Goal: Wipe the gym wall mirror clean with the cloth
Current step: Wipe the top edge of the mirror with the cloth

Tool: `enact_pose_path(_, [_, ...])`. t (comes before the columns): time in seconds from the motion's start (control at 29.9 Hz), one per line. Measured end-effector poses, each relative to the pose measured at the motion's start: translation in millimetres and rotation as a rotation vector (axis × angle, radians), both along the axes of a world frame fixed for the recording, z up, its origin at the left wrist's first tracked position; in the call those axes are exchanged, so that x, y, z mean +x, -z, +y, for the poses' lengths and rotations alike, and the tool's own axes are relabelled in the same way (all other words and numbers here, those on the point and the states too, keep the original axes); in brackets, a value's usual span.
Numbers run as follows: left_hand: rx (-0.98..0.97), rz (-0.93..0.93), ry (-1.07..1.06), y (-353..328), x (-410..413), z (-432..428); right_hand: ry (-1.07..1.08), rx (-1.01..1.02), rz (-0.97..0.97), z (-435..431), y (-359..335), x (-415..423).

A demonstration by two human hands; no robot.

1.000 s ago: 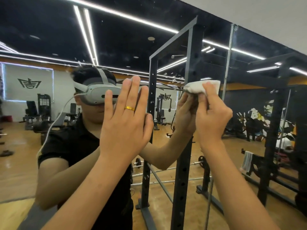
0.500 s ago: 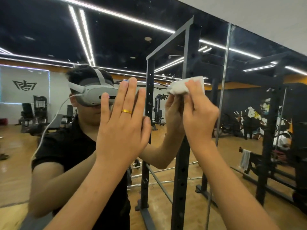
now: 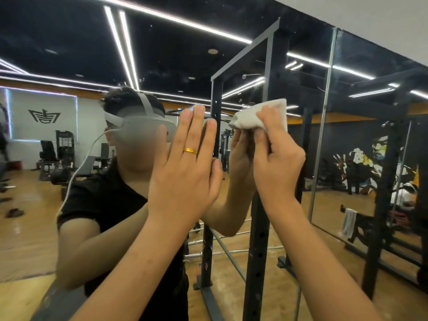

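Leftmost, the large gym wall mirror (image 3: pixel 69 54) reflects a white wall with a dark emblem (image 3: pixel 44 115) and a person in a black shirt wearing a grey headset (image 3: pixel 139 128). Just right of that reflection, the left hand (image 3: pixel 185 181) lies flat against the glass, fingers straight, close together and pointing up, holding nothing. A plain gold ring (image 3: pixel 190 151) sits on one finger. Right of it and slightly higher, the right hand (image 3: pixel 275 165) has its fingers and thumb curled round a crumpled white cloth (image 3: pixel 250 119), bunching it and pressing it to the mirror at about head height. The cloth pokes out above and to the left of the fingers, meeting its own reflection on the glass. Behind both hands in the reflection stands a black steel rack with holed uprights (image 3: pixel 257 228). Further right, a thin vertical metal strip (image 3: pixel 324 123) joins two mirror panels. Beyond the strip, low in the reflection, a pale towel (image 3: pixel 348 222) hangs over dark equipment.
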State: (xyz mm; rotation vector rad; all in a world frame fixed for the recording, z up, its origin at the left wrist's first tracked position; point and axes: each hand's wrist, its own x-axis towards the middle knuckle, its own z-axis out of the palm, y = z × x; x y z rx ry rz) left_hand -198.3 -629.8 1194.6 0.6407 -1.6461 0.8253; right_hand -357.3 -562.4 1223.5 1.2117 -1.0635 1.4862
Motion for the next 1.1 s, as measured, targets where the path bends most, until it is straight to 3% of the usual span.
enact_pose_path(0.27, [0.01, 0.0, 0.023, 0.6, -0.5, -2.7, 0.04, -0.025, 0.018, -3.8, -61.5, -2.5])
enact_pose_path(0.43, [0.031, -0.023, 0.051, -0.9, 3.0, -1.0, 0.149, 0.036, 0.047, 2.3, -18.0, 9.7])
enact_pose_path(0.7, [0.025, -0.079, 0.255, -3.2, 40.9, -0.6, 0.09, 0.207, 0.144, 8.1, 0.7, -5.5])
enact_pose_path(1.1, [-0.075, -0.126, 0.103, 5.3, 59.0, -21.2, -0.028, -0.049, -0.003, -14.8, -42.5, 12.8])
